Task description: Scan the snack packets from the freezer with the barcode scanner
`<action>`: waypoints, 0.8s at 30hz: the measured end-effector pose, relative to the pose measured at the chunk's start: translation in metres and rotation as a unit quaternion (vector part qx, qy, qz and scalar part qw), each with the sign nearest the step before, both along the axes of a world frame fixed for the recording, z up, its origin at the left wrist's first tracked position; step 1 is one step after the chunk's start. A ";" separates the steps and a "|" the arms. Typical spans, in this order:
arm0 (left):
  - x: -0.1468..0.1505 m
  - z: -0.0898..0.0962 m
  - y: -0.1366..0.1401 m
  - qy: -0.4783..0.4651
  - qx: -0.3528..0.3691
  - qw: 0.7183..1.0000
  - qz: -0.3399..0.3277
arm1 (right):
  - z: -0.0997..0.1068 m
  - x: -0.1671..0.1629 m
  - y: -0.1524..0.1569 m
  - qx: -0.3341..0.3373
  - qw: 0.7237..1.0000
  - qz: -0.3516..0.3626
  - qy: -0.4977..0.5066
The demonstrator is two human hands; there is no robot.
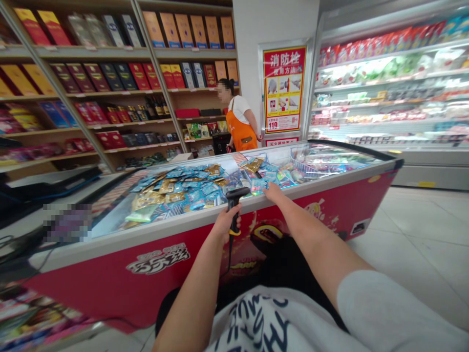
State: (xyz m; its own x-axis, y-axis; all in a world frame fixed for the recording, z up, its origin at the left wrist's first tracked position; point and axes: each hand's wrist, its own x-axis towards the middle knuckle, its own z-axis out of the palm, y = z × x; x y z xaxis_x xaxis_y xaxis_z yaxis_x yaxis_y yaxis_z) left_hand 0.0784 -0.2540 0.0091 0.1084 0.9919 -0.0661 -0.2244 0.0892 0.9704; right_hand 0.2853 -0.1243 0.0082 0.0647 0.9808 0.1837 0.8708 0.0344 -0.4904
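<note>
My left hand [227, 222] is wrapped round the grip of a black and yellow barcode scanner [236, 194], held upright in front of the freezer's near rim. Its cord hangs down below. My right hand [271, 191] reaches over the rim, fingers closed at the edge of a small blue packet [258, 185]; the fingertips show only in part. To the left a heap of blue and gold snack packets [183, 186] spreads across the top of the chest freezer [154, 249]. Further gold packets [254, 165] lie beyond my right hand.
Across the freezer stands a person in an orange apron [240, 128]. Shelves of boxed goods [120, 77] line the back left. A lit open refrigerator [388, 98] is at the right. A counter with dark equipment [44, 181] adjoins the freezer's left end.
</note>
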 end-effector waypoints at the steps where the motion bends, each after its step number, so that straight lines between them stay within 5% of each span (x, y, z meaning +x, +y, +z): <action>1: 0.000 0.000 0.000 -0.001 0.000 1.000 0.004 | 0.000 0.000 0.000 -0.002 1.000 -0.003 0.000; 24: -0.016 -0.004 0.004 -0.042 -0.023 0.996 0.080 | 0.000 0.003 0.014 0.024 0.999 -0.032 -0.004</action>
